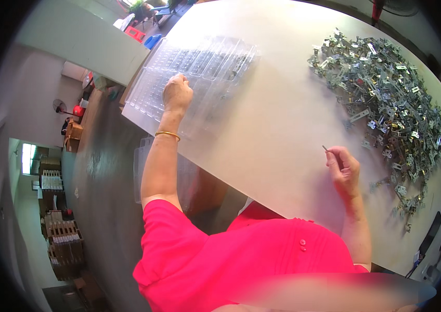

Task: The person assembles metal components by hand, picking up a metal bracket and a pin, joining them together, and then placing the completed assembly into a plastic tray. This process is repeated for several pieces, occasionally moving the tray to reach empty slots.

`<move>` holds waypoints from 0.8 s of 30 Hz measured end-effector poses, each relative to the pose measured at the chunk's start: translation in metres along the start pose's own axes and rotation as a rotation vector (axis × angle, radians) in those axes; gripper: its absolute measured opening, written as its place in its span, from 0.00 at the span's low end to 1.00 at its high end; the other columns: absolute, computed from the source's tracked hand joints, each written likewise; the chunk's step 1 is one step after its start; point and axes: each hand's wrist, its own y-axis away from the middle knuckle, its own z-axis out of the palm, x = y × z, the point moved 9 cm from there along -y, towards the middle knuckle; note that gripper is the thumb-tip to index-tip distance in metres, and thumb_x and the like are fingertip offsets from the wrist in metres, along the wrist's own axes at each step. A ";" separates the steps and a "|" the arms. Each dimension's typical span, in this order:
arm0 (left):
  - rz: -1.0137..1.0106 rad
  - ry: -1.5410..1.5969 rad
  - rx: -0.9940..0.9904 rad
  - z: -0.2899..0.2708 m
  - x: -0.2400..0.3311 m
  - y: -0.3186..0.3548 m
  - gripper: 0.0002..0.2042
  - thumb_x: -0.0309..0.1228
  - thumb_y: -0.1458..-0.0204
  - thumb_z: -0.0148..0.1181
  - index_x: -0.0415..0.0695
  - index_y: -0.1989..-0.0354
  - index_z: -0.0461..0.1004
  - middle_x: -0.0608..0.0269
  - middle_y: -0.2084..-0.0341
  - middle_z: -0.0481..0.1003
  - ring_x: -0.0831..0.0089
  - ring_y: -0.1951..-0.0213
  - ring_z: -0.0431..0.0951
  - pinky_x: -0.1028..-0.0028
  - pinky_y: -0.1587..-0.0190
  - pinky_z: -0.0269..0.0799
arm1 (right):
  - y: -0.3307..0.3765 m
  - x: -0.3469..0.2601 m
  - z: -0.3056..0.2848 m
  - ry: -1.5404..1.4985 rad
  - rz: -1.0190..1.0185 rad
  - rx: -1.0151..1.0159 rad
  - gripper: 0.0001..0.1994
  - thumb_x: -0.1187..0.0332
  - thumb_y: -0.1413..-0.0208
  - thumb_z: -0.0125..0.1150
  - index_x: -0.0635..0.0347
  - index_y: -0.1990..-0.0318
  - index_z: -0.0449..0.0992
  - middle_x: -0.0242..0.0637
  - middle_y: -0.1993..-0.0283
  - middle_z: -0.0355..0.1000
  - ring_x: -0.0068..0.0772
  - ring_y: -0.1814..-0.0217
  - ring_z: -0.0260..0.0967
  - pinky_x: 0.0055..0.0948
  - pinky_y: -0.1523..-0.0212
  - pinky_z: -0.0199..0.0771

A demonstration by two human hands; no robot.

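Note:
Over a clear plastic tray (150,88) with rows of small compartments, my left hand (178,94) is closed, knuckles up. Its fingertips are turned away, so whatever they hold is hidden. Some of the tray's slots on its right side contain small metallic pieces, blurred by glare. My right hand (344,170) pinches a thin small metal part (325,148) between thumb and finger, just above the table. To the right of that hand spreads a large heap of small metal brackets (387,99), silvery with some brassy ones.
The pale table (277,119) extends between tray and heap. A long dark object (431,234) lies near its right edge. Below the left edge are more clear trays (142,166). Cardboard boxes (73,136) and stacked goods (64,242) stand farther left on the floor.

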 end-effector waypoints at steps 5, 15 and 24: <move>0.001 -0.016 -0.048 0.016 0.017 -0.010 0.08 0.28 0.46 0.57 0.39 0.61 0.78 0.46 0.60 0.78 0.50 0.54 0.78 0.57 0.51 0.73 | 0.000 -0.001 -0.001 -0.019 0.000 0.002 0.02 0.77 0.41 0.61 0.61 0.62 0.76 0.26 0.76 0.68 0.13 0.76 0.62 0.17 0.75 0.61; -0.042 -0.041 -0.109 0.036 0.017 -0.021 0.10 0.29 0.46 0.57 0.39 0.58 0.78 0.46 0.56 0.78 0.51 0.51 0.78 0.58 0.48 0.72 | 0.000 -0.006 -0.001 -0.023 0.015 -0.010 0.02 0.77 0.41 0.61 0.61 0.63 0.75 0.26 0.76 0.67 0.14 0.76 0.61 0.18 0.75 0.61; -0.048 -0.043 -0.120 0.043 0.018 -0.020 0.10 0.29 0.46 0.57 0.39 0.58 0.78 0.46 0.57 0.79 0.51 0.52 0.79 0.58 0.48 0.73 | -0.001 -0.005 -0.001 0.010 -0.008 -0.005 0.02 0.78 0.41 0.61 0.61 0.63 0.75 0.26 0.76 0.66 0.15 0.77 0.60 0.18 0.76 0.60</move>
